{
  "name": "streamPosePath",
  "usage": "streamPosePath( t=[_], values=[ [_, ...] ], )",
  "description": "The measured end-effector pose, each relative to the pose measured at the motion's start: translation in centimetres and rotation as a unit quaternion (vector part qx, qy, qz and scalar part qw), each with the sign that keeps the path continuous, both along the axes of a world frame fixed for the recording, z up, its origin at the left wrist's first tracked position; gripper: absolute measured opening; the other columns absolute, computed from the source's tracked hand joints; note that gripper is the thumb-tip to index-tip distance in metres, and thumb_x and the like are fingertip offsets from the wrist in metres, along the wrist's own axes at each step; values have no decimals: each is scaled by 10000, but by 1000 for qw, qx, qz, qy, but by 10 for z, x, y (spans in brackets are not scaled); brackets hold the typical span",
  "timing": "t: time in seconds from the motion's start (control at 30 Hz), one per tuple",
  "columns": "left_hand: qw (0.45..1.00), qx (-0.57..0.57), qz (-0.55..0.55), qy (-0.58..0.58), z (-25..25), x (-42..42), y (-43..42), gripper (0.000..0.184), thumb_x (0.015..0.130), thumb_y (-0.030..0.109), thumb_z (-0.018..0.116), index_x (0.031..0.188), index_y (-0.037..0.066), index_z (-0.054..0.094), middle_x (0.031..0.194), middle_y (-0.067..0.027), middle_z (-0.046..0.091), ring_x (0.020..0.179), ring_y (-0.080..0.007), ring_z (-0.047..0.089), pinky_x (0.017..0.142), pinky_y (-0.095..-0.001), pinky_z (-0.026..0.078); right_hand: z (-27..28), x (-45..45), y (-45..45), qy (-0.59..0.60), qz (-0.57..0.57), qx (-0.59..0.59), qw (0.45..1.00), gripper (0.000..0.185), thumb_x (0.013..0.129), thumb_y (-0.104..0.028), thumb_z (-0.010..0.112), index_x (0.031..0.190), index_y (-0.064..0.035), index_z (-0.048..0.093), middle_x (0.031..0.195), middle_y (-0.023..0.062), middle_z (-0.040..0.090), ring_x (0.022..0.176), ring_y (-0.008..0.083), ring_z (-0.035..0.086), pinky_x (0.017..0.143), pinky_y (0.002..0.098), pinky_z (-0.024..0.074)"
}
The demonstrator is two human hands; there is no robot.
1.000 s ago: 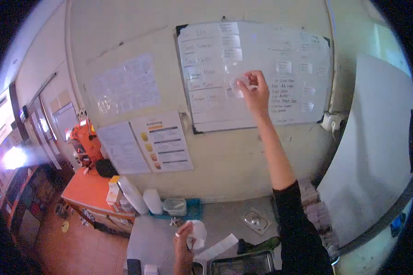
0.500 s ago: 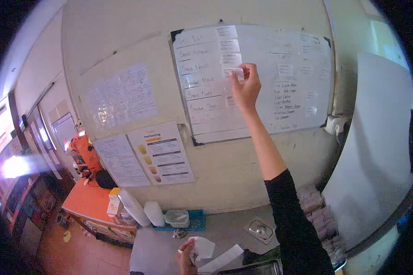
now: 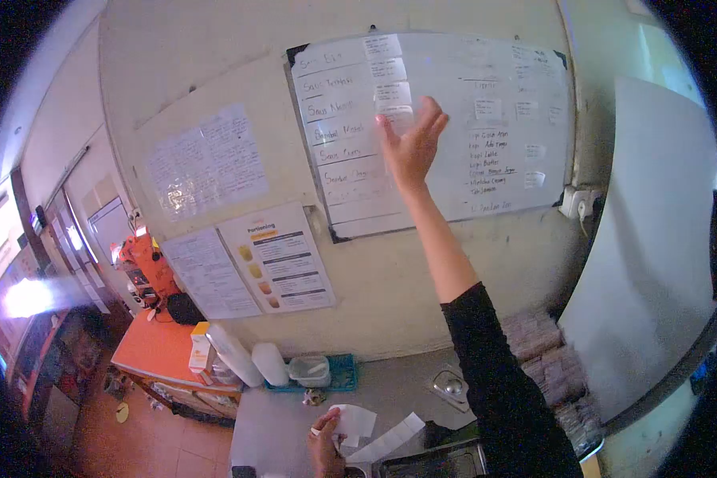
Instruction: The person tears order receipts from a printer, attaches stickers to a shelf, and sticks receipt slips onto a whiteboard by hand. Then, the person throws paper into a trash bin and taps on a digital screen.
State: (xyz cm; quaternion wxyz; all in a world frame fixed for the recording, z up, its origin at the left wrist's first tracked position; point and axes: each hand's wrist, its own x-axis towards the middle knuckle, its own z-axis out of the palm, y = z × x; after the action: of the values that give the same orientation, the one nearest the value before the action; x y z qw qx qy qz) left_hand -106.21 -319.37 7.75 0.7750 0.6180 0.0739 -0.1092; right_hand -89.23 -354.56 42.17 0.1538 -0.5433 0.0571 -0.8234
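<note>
White labels [image 3: 389, 70], four in a column at upper centre of the frame, are up on the whiteboard [image 3: 446, 179]; a paper strip [image 3: 392, 440], lower centre, is unmounted. Right hand [image 3: 411, 151] spreads wide beside the lowest; left hand [image 3: 324, 443] pinches white paper [image 3: 358, 422].

the right hand [image 3: 410, 153] hides part of a label [image 3: 397, 117] behind its thumb [image 3: 385, 129]; the tray [image 3: 432, 464] right of the left fingers [image 3: 327, 421] is cut off below.

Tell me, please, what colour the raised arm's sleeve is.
The sleeve is black, seen best in the head view.
</note>
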Motion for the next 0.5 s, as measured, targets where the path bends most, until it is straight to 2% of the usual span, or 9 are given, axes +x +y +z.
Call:
streamPosePath(
  t=[0.03, 0.07, 0.17, 0.23, 0.27, 0.33, 0.47, 0.5],
  values=[
    [999, 3, -18, -51, 1, -2, 2, 285, 804, 264, 681, 1057, 134, 664, 1047, 10, 639, 941, -113, 545, 762, -288, 409, 1, -2, 3, -15, 20, 23, 999, 710, 709, -326, 787, 1219, -36, 388, 1119, 179, 409, 1019, 340, 473, 798, 407, 448],
    [998, 5, -16, -53, 2, -4, 4, 285, 804, 264, 681, 1057, 134, 664, 1047, 10, 639, 941, -113, 545, 762, -288, 409, 2, -2, 4, -17, 22, 25, 999, 710, 709, -326, 787, 1219, -36, 388, 1119, 179, 409, 1019, 340, 473, 798, 407, 448],
    [1000, -15, 18, 3, -6, -4, 11, 271, 813, 245, 662, 1053, 120, 662, 1044, 5, 641, 952, -133, 555, 782, -290, 415, 0, -6, 3, 4, 36, 35, 999, 794, 697, -339, 796, 1262, -32, 331, 1154, 196, 358, 1063, 360, 433, 849, 428, 440],
    [997, -23, -66, -14, -29, 6, 20, 465, 863, 394, 586, 1263, 159, 570, 1328, -75, 538, 1310, -224, 379, 1016, -484, 306, -4, -8, -1, 18, 5, 11, 1000, 788, 696, -342, 799, 1256, -29, 340, 1140, 189, 367, 1066, 352, 420, 869, 441, 431],
    [997, -24, -66, -14, -20, 0, 19, 465, 863, 394, 586, 1263, 159, 570, 1328, -75, 538, 1310, -224, 379, 1016, -484, 306, -6, -12, -2, 17, 5, 10, 1000, 788, 696, -342, 799, 1256, -29, 340, 1140, 189, 367, 1066, 352, 420, 869, 441, 431],
    [999, -42, 26, -5, 10, -15, 12, 209, 809, 168, 646, 992, 74, 684, 1067, -47, 643, 923, -131, 582, 646, -282, 453, -11, -21, 0, 71, 41, 42, 996, 805, 684, -342, 808, 1258, -35, 334, 1145, 177, 372, 1067, 354, 405, 865, 440, 427],
    [994, -92, 10, -59, 21, -21, 6, 245, 817, 153, 635, 1046, 71, 661, 1047, -38, 636, 898, -128, 583, 627, -271, 433, -28, -55, 20, 26, 28, -23, 999, 703, 702, -329, 794, 1213, -34, 410, 1087, 166, 432, 1023, 343, 463, 845, 414, 427],
    [992, -92, -6, -87, 31, -22, 2, 280, 814, 145, 638, 1085, 74, 640, 1050, -39, 628, 889, -133, 584, 641, -265, 437, -41, -77, 38, 106, 111, -35, 987, 603, 753, -331, 759, 1178, -41, 445, 1032, 139, 472, 971, 310, 498, 804, 397, 441]
  ],
)
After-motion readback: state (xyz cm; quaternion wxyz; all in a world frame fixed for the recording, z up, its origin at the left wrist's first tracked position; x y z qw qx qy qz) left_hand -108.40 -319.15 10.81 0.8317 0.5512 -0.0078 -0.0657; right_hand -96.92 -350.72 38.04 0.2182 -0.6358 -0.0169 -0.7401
